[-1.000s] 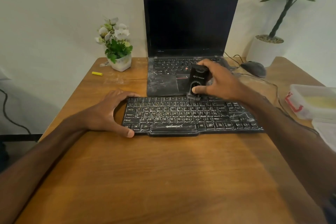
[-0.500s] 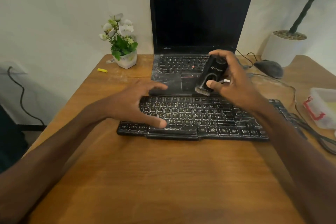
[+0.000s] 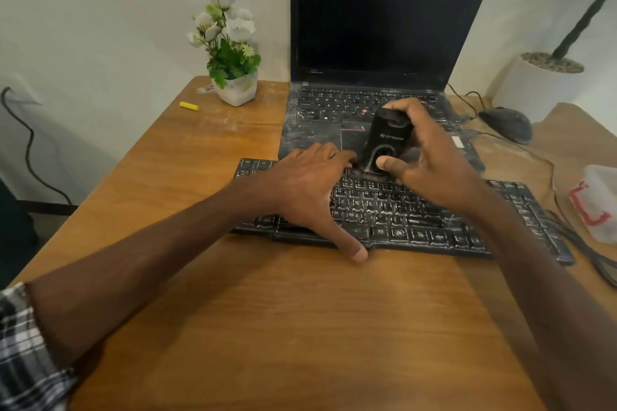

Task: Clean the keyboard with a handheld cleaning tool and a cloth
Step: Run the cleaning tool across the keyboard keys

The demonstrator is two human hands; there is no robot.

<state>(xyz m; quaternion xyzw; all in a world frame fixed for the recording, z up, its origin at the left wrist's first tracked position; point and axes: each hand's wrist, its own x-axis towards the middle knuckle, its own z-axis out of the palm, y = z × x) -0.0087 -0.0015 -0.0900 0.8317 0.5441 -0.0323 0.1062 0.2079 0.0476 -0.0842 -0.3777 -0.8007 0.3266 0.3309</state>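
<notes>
A dusty black keyboard [image 3: 414, 217] lies across the wooden desk [image 3: 267, 327]. My right hand [image 3: 430, 157] grips a black handheld cleaning tool [image 3: 384, 143], its brush end down on the keyboard's top row near the middle. My left hand [image 3: 314, 190] lies flat over the keyboard's left half, fingers spread, fingertips near the tool's brush and thumb at the front edge. No cloth is in sight.
An open dusty laptop [image 3: 384, 43] stands just behind the keyboard. A flower pot [image 3: 235, 77] and a yellow stick [image 3: 189, 106] sit at the back left. A mouse [image 3: 505, 123], cables and a clear plastic box [image 3: 597, 203] are on the right.
My left hand slid from the keyboard's left end onto its keys toward the tool. The tool lifted briefly and now rests on the top row again. The camera shifted left and closer.
</notes>
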